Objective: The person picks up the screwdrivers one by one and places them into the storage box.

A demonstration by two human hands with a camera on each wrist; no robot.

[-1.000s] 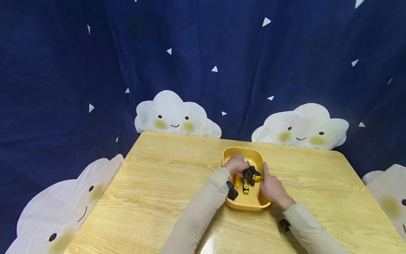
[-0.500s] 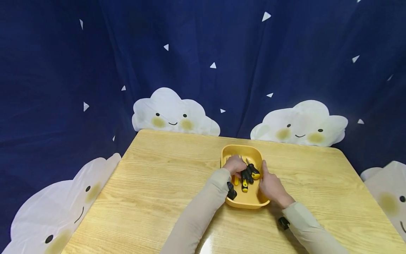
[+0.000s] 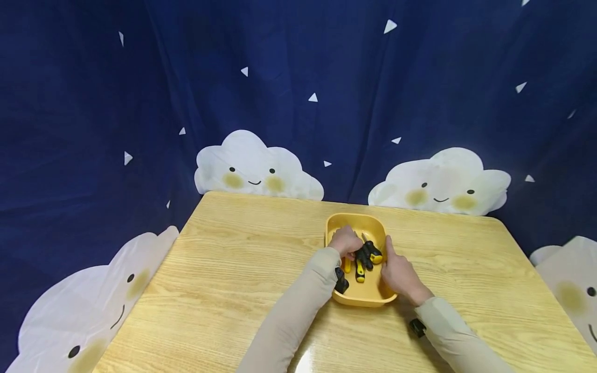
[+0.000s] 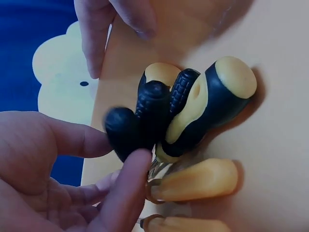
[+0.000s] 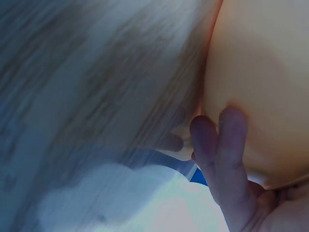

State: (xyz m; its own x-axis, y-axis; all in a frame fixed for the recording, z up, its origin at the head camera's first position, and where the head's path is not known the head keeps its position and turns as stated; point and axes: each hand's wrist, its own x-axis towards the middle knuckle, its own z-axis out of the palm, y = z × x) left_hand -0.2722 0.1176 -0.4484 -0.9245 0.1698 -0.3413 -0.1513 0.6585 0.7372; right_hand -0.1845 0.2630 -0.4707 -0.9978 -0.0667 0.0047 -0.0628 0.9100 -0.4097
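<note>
A yellow plastic bin (image 3: 368, 296) on the table contains several screwdrivers with black, yellow or black-and-yellow handles. My left hand (image 3: 345, 241) reaches into it from the left. In the left wrist view its thumb and fingers pinch a black-handled screwdriver (image 4: 120, 131) that lies against the others. A thick black-and-yellow screwdriver (image 4: 212, 96) rests just beyond, and two yellow handles (image 4: 200, 180) lie nearer my thumb. At the bin's right wall, my right hand (image 3: 402, 275) grips the side, thumb inside and fingers outside. The fingertips (image 5: 232, 121) press the outer wall in the right wrist view.
The light wooden table (image 3: 224, 269) stretches to both sides of the bin. Behind it hangs a dark blue curtain (image 3: 280, 93) with white clouds and triangles. A black wrist device (image 3: 341, 282) on the left arm hangs over the bin's left side.
The head view has shifted slightly. Both hands and the bin stay in nearly the same place, with the left hand still among the screwdriver handles.
</note>
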